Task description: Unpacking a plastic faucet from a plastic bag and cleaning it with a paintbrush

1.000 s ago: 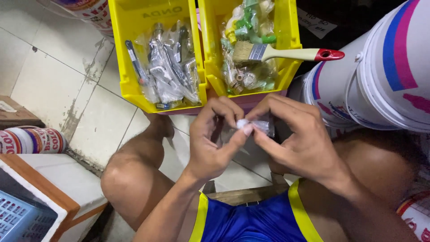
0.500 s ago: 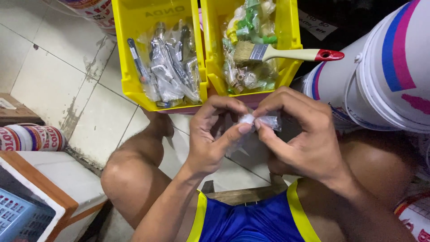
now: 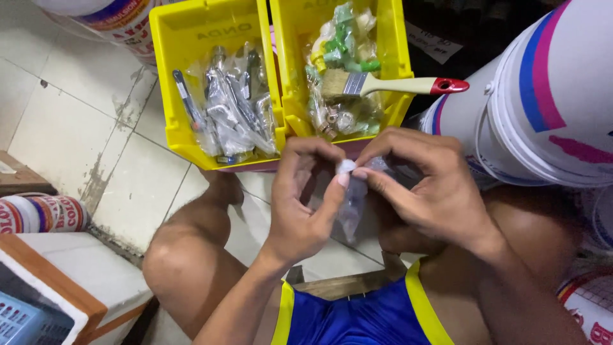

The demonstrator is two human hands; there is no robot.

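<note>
Both hands pinch the top of a small clear plastic bag [image 3: 351, 204] over the knees, just below two yellow bins [image 3: 281, 83]. The left hand [image 3: 303, 204] and right hand [image 3: 424, 191] should grip it softly near the top so nothing spills.

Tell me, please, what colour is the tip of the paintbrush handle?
Red; the rest of the paintbrush handle is cream, seen clearly in the head view.

The small clear bag's [image 3: 352, 207] contents are too blurred to tell.
</note>
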